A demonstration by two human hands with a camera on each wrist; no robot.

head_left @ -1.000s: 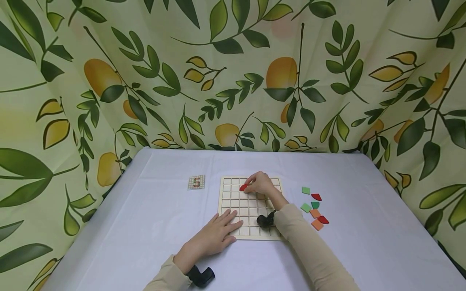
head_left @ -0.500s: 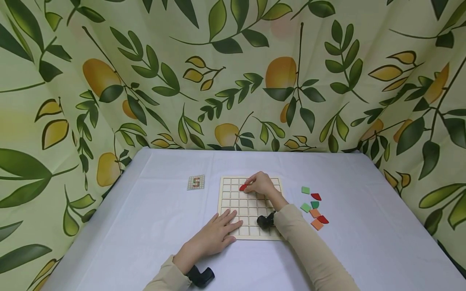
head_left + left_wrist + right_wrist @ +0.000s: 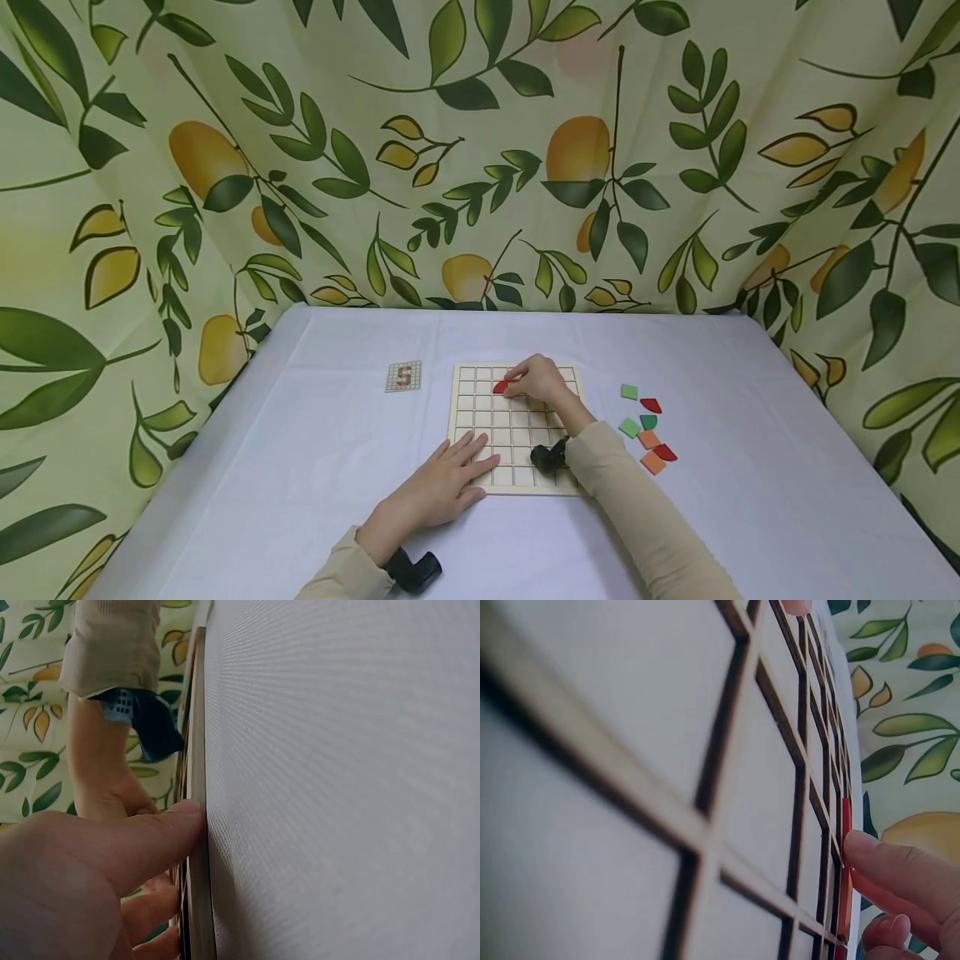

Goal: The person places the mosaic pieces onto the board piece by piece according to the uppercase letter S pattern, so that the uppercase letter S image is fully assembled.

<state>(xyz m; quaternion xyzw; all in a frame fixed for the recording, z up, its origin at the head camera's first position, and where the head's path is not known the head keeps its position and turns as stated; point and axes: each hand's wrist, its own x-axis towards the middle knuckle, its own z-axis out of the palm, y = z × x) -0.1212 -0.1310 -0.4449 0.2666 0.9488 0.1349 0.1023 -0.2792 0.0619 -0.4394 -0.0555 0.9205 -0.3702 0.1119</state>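
A wooden grid board (image 3: 483, 418) lies on the white table. My right hand (image 3: 536, 379) reaches over its far part and pinches a red quarter-round tile (image 3: 500, 387) at a cell there. In the right wrist view the thumb touches the red tile (image 3: 847, 814), and an orange tile (image 3: 845, 904) shows just beside it. My left hand (image 3: 442, 483) rests on the board's near left corner, fingers spread straight. Seen from the left wrist, the thumb (image 3: 161, 836) lies against the board's side edge (image 3: 199, 750). What lies under the right palm is hidden.
Loose tiles lie right of the board: light green (image 3: 629, 392), dark green (image 3: 649, 422), orange (image 3: 653, 462) and red (image 3: 651, 406). A small pattern card (image 3: 403, 376) with a coloured figure lies to the left. A leaf-print curtain (image 3: 480, 167) hangs behind the table.
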